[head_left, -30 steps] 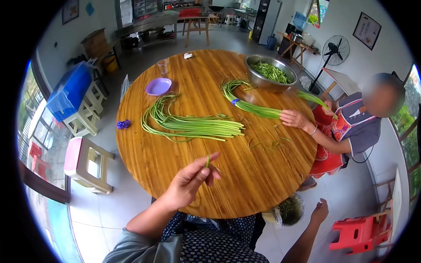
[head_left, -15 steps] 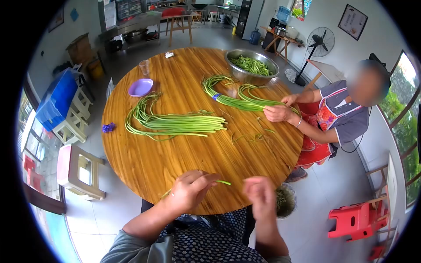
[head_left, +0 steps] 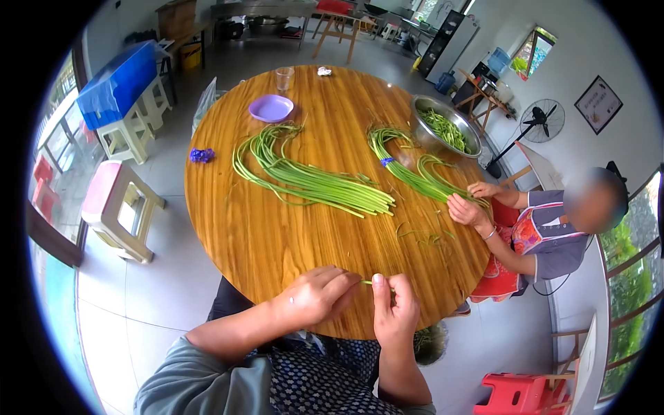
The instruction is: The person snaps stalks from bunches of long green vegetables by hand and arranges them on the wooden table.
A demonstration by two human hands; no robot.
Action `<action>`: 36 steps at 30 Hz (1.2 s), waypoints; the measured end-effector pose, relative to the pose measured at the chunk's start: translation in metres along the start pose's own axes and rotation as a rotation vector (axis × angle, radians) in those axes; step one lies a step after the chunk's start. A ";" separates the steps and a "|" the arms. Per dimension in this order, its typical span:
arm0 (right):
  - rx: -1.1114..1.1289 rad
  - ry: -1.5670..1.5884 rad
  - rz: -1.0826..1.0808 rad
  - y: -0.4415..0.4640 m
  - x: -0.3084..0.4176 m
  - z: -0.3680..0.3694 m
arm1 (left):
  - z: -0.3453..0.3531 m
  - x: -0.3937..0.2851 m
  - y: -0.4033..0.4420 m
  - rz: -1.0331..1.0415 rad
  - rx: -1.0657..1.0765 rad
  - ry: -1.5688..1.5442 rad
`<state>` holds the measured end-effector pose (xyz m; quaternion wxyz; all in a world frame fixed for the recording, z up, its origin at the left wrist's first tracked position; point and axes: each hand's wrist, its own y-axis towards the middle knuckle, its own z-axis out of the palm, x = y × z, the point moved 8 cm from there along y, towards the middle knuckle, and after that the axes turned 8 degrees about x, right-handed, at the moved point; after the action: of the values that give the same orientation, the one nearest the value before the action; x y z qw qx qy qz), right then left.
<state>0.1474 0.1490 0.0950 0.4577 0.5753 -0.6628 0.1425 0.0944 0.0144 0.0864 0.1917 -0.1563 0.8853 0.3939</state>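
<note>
Head view. Both hands meet over the near edge of the round wooden table (head_left: 277, 238). Left hand (head_left: 319, 297): grip closed, fingertips on one end of a short green stem (head_left: 366, 282); much of that end hidden by fingers. Right hand (head_left: 396, 306): grip pinched, thumb and bent fingers on the stem's other end. Stem spans the narrow gap between the two, just above the wood. Beyond, mid-table: loose bundle of long green stems (head_left: 321, 185), tips curled at far left. To its right, a second bundle (head_left: 415, 178) with a blue band (head_left: 386, 161), its near end in a co-worker's hands (head_left: 470, 211). Metal bowl (head_left: 427, 139) of green pieces behind it. Purple dish (head_left: 271, 108) at far left.
</note>
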 end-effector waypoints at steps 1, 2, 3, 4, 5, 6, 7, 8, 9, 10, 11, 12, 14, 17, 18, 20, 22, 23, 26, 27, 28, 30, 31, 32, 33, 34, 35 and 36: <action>-0.031 -0.042 -0.018 -0.001 0.003 0.000 | -0.001 -0.001 0.000 -0.008 -0.008 -0.002; -0.060 -0.081 -0.038 -0.003 0.006 0.001 | -0.002 0.009 0.001 -0.158 -0.009 -0.124; -0.063 -0.083 -0.093 -0.007 0.014 0.008 | -0.001 0.019 0.000 -0.305 -0.010 -0.246; -0.056 -0.069 -0.131 -0.012 0.014 0.017 | -0.001 0.020 0.002 -0.310 -0.018 -0.243; -0.060 -0.083 -0.147 -0.018 0.009 0.027 | 0.001 0.038 0.000 -0.488 -0.090 -0.405; -0.068 -0.097 -0.165 -0.024 0.003 0.034 | 0.004 0.055 -0.005 -0.660 -0.163 -0.568; -0.046 -0.052 -0.192 -0.028 0.000 0.039 | 0.003 0.068 -0.007 -0.735 -0.202 -0.638; -0.044 -0.048 -0.198 -0.029 -0.006 0.040 | 0.001 0.074 -0.007 -0.734 -0.208 -0.633; -0.012 0.128 -0.097 -0.028 -0.020 0.041 | 0.002 0.077 -0.005 -0.663 -0.187 -0.758; 0.015 0.308 0.009 -0.027 -0.032 0.043 | 0.003 0.076 -0.003 -0.589 -0.158 -0.880; 0.083 0.703 0.125 -0.022 -0.045 0.048 | 0.009 0.073 -0.006 -0.603 -0.064 -0.969; 0.186 1.096 0.123 -0.016 -0.053 0.054 | 0.009 0.071 -0.008 -0.605 -0.057 -0.963; 0.153 1.472 0.290 -0.009 -0.056 0.052 | 0.007 0.053 -0.003 -0.410 0.085 -0.641; 0.220 1.577 0.319 -0.005 -0.074 0.058 | 0.011 0.048 -0.006 -0.427 0.059 -0.634; 0.270 1.654 0.348 -0.006 -0.074 0.063 | 0.012 0.047 -0.008 -0.437 0.044 -0.630; 0.269 1.582 0.409 -0.007 -0.075 0.068 | 0.015 0.043 -0.010 -0.407 0.065 -0.483; 0.260 1.509 0.461 -0.009 -0.072 0.071 | 0.017 0.040 -0.009 -0.367 0.091 -0.337; 0.280 1.223 0.452 -0.009 -0.071 0.069 | 0.017 0.032 -0.006 -0.273 0.091 -0.276; 0.291 0.780 0.365 0.000 -0.070 0.064 | 0.015 0.020 -0.004 -0.190 0.076 -0.216; 0.248 0.856 0.370 0.003 -0.070 0.061 | 0.017 0.027 -0.007 -0.302 0.122 -0.281; 0.203 0.932 0.376 0.005 -0.070 0.059 | 0.020 0.034 -0.011 -0.413 0.170 -0.347; 0.187 0.983 0.406 0.007 -0.074 0.057 | 0.016 0.038 -0.013 -0.440 0.201 -0.390; 0.187 1.036 0.442 0.007 -0.074 0.058 | 0.018 0.040 -0.015 -0.468 0.235 -0.432; 0.187 1.090 0.477 0.006 -0.074 0.059 | 0.020 0.040 -0.015 -0.467 0.233 -0.431; 0.187 1.090 0.473 0.007 -0.073 0.060 | 0.019 0.040 -0.015 -0.458 0.204 -0.430; 0.200 1.168 0.571 0.003 -0.075 0.067 | 0.017 0.040 -0.015 -0.447 0.173 -0.425; 0.215 1.245 0.667 0.000 -0.077 0.073 | 0.016 0.039 -0.013 -0.441 0.168 -0.419; 0.219 1.244 0.659 0.001 -0.080 0.074 | 0.017 0.038 -0.013 -0.459 0.182 -0.399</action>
<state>0.1074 0.1474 -0.0066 0.6239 0.1999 -0.4001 0.6409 0.0706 0.0143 0.0506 0.4586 -0.2538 0.8035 0.2822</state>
